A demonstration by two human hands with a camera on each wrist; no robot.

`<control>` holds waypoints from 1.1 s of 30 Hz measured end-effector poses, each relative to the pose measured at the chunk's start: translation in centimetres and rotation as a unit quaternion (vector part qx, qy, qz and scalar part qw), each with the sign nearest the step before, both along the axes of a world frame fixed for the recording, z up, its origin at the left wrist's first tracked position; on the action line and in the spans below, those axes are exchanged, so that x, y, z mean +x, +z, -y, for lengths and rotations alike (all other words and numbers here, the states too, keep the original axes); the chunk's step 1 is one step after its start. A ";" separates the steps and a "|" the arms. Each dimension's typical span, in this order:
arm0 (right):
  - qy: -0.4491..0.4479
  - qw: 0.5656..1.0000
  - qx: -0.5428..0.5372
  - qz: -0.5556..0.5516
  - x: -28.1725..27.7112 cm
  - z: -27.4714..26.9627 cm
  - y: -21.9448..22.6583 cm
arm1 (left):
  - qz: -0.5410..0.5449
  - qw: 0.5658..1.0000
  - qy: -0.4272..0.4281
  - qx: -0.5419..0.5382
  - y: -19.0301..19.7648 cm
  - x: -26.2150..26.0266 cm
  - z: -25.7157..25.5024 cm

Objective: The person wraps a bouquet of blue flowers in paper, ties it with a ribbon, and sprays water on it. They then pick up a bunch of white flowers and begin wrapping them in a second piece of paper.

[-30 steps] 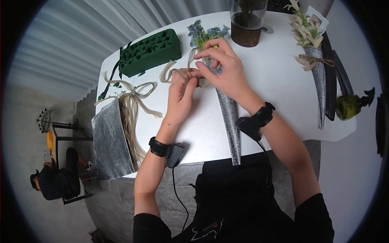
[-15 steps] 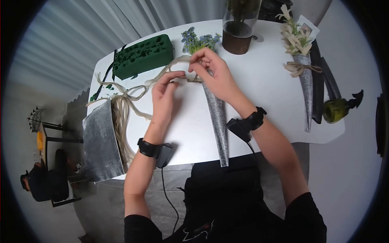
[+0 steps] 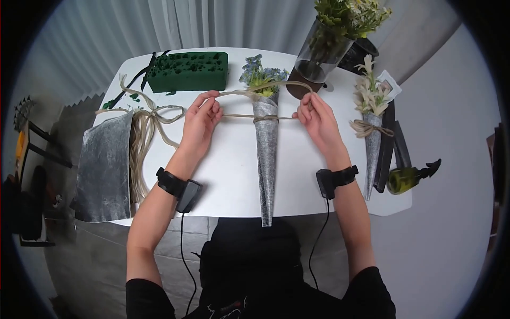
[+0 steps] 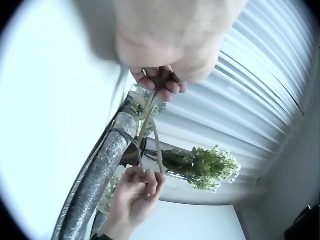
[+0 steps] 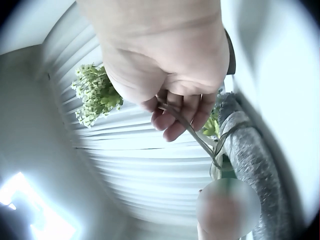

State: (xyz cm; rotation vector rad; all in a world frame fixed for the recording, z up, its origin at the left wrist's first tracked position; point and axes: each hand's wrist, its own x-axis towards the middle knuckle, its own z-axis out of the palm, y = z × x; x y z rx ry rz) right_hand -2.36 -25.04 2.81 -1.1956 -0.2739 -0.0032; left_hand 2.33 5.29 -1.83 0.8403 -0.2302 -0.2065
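A narrow cone of mottled grey wrapping paper (image 3: 267,154) lies on the white table, its tip at the front edge. Small blue flowers (image 3: 252,68) and green leaves stick out of its top. Around the upper cone runs a beige raffia string (image 3: 266,118), crossed on itself, its ends stretched out sideways. My left hand (image 3: 200,126) pinches strands left of the cone; my right hand (image 3: 320,125) pinches the strands on the other side. In the left wrist view, raffia leads from my left fingertips (image 4: 167,90) toward the cone, with my right hand (image 4: 136,195) below.
Green floral foam (image 3: 188,80) stands at the back left. Loose raffia (image 3: 142,143) and a grey sheet (image 3: 103,165) lie at the left. A glass vase (image 3: 319,50) of flowers stands behind. At right are a second wrapped bouquet (image 3: 372,133) and a spray bottle (image 3: 404,181).
My hands worked close together at the cone's top; now they are spread apart to either side, drawing the raffia out between them. The head view has shifted, showing more of the vase.
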 end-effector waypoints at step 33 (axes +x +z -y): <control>-0.204 0.960 0.155 -0.112 0.0 5.8 -3.2 | 0.000 0.970 0.213 0.122 0.5 1.2 -1.7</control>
